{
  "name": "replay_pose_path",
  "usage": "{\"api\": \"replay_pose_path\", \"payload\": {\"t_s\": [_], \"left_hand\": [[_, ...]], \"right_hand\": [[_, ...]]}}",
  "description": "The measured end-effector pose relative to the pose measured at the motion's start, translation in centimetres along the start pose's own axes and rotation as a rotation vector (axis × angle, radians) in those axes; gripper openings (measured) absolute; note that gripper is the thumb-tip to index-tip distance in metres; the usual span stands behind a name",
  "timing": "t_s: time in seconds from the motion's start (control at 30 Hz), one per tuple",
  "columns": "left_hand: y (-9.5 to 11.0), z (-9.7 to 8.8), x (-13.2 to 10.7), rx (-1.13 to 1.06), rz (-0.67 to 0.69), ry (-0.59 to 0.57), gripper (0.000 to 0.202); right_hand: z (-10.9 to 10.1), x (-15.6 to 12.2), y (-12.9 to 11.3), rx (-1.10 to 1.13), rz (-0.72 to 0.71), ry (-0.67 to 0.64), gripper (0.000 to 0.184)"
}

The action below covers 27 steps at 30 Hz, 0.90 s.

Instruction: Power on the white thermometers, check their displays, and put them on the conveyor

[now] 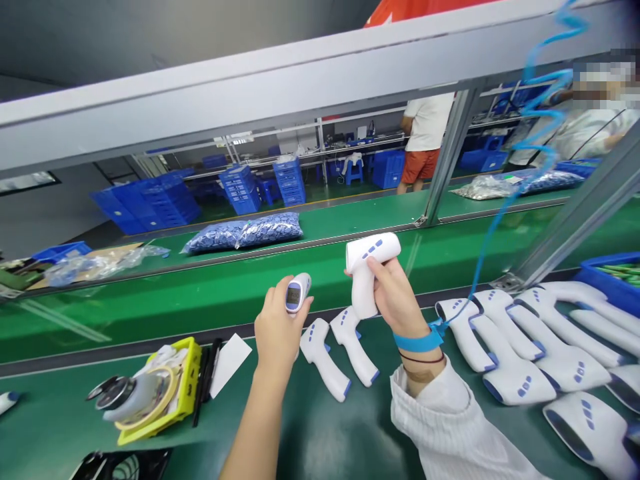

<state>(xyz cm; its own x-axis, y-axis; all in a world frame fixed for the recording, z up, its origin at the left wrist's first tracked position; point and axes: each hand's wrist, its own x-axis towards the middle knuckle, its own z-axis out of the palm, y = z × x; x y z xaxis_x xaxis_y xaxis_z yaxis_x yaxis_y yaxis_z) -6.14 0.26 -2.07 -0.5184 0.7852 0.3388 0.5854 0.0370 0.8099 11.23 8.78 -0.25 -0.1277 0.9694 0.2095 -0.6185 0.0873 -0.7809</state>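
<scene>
My left hand (277, 327) is closed around a white infrared thermometer (299, 293), its small display turned toward me. Higher and to the right, my right hand (397, 293) grips another white infrared thermometer (373, 257) with blue buttons along its side. A blue wrist strap (419, 341) circles my right wrist, joined to a coiled blue cord (487, 233). Between my arms, two more thermometers (325, 357) lie on the green work surface. Several further thermometers (520, 383) lie close together to the right of my right wrist.
A yellow basket (187, 380) holding a bottle and tape stands at left, beside a white card (230, 363). Behind a low green ledge lie bagged blue parts (245, 232). A metal post (447, 153) rises ahead. A blue bin (613, 263) stands at right; people are beyond.
</scene>
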Motion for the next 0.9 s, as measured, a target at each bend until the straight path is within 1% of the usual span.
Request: {"api": "replay_pose_path", "payload": {"t_s": [0.07,0.13,0.2,0.27,0.3,0.37,0.43,0.47,0.5,0.57,0.63,0.67,0.73,0.8,0.9], "left_hand": [[-2.0,1.1,1.2,-0.059,-0.15,-0.144,0.046],[-4.2,2.4,2.4,-0.11,-0.245,-0.219,0.04],[-5.7,3.3,3.4,-0.159,-0.298,-0.236,0.043],[-5.9,3.5,3.7,-0.202,-0.308,-0.233,0.054],[-5.3,3.3,3.5,-0.224,-0.294,-0.237,0.06],[-3.3,2.5,2.5,-0.3,-0.225,-0.296,0.066],[-0.4,1.3,0.7,-0.44,-0.111,-0.422,0.07],[1.0,0.8,-0.3,-0.59,-0.025,-0.504,0.075],[2.3,0.3,-1.3,-0.682,0.022,-0.532,0.076],[4.2,-0.5,-3.0,-0.709,0.051,-0.434,0.075],[5.2,-1.0,-4.0,-0.644,0.043,-0.33,0.074],[5.5,-1.2,-4.3,-0.604,0.047,-0.298,0.072],[5.7,-1.5,-4.5,-0.544,0.078,-0.255,0.066],[5.8,-1.7,-4.5,-0.521,0.103,-0.227,0.059],[6.0,-1.7,-4.8,-0.51,0.127,-0.242,0.058]], "right_hand": [[-0.1,0.0,0.2,-0.06,-0.058,0.027,0.04],[-0.2,-0.1,0.1,-0.135,-0.098,0.013,0.036],[-0.2,-0.2,-0.2,-0.198,-0.101,-0.013,0.033],[0.0,-0.5,-0.5,-0.225,-0.088,-0.029,0.032],[0.2,-0.6,-0.7,-0.22,-0.079,-0.041,0.032],[0.7,-1.1,-0.7,-0.177,-0.052,-0.071,0.031],[1.4,-1.7,-0.5,-0.111,0.004,-0.122,0.032],[1.8,-2.1,-0.3,-0.075,0.049,-0.162,0.032],[2.3,-2.5,-0.1,-0.042,0.097,-0.209,0.033],[3.0,-3.4,0.4,0.005,0.195,-0.316,0.033],[3.6,-4.0,0.8,0.042,0.249,-0.384,0.034],[3.8,-4.2,0.9,0.057,0.254,-0.401,0.034],[4.0,-4.5,1.2,0.076,0.239,-0.405,0.036],[4.1,-4.6,1.2,0.085,0.197,-0.381,0.04],[4.4,-4.7,1.1,0.115,0.13,-0.311,0.041]]}}
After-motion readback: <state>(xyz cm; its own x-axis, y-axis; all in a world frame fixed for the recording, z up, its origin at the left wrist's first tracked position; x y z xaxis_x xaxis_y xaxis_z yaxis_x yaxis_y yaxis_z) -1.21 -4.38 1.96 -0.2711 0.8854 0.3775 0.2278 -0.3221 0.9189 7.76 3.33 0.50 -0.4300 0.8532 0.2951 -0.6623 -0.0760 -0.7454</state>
